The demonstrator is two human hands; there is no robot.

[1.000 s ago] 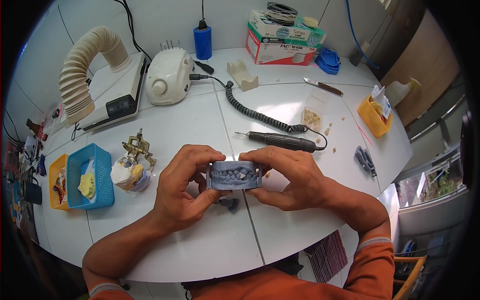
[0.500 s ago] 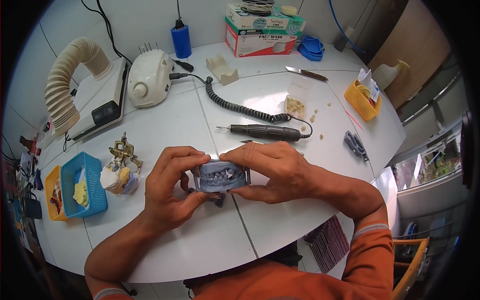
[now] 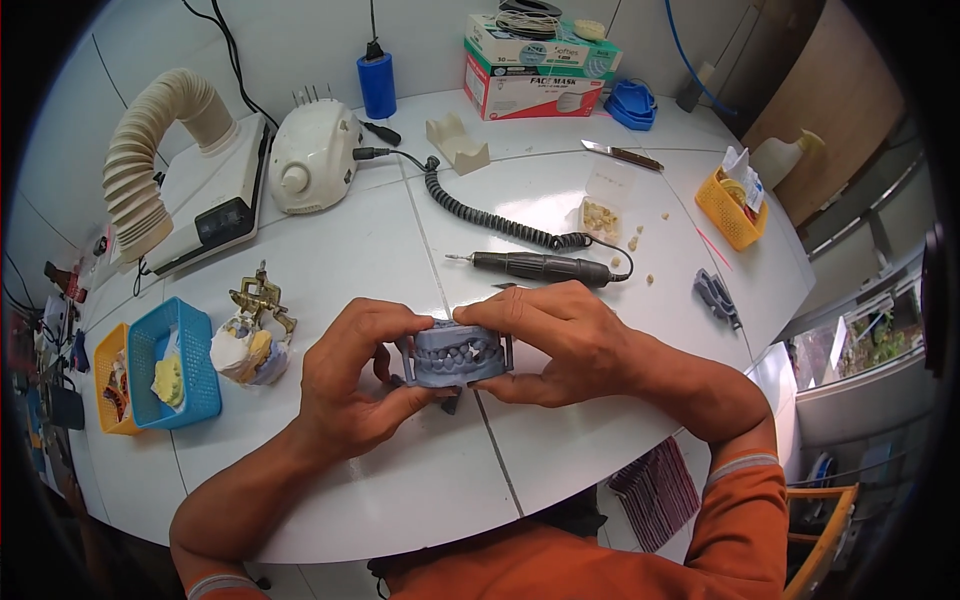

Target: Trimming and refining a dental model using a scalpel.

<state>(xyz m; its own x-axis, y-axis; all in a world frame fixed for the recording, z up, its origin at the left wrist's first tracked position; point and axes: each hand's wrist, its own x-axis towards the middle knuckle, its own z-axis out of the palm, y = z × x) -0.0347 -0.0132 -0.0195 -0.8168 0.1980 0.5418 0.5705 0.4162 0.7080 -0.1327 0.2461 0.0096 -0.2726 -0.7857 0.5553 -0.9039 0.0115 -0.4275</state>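
- evidently, i have the left hand [image 3: 350, 372] and right hand [image 3: 568, 345] gripping the grey dental model [image 3: 458, 340] by opposite ends, just below the frame's center, likely so its teeth [image 3: 448, 360] show unobstructed.
- the black handpiece [image 3: 540, 267] lies just above center, probably parked within easy reach.

Two hands [image 3: 350, 370], three baskets [image 3: 194, 405], two cartons [image 3: 515, 97] show.

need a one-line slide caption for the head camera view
Left hand and right hand hold a grey dental model above a white tabletop, a black rotary handpiece lying beyond.
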